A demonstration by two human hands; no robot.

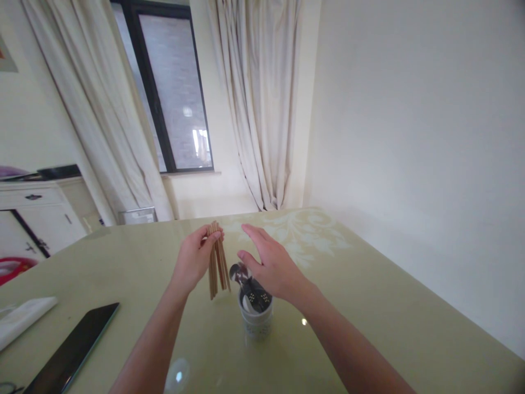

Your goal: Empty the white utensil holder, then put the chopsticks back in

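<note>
Though slim, wooden sticks (213,273) snug in left fingers (210,239), right fingers (256,236) apart and empty near cylindrical cup (257,324)

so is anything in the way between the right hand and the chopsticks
Nothing visible stands between the right hand and the upper part of the chopsticks, held in the left hand. Lower down, a spoon sticking up from the cup shows between them; its exact depth is hard to tell.

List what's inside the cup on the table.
Inside the cup: black utensil heads with light dots, shiny spoon-like heads and something white. The cup's wall covers their lower parts; the right hand may block more behind.
</note>
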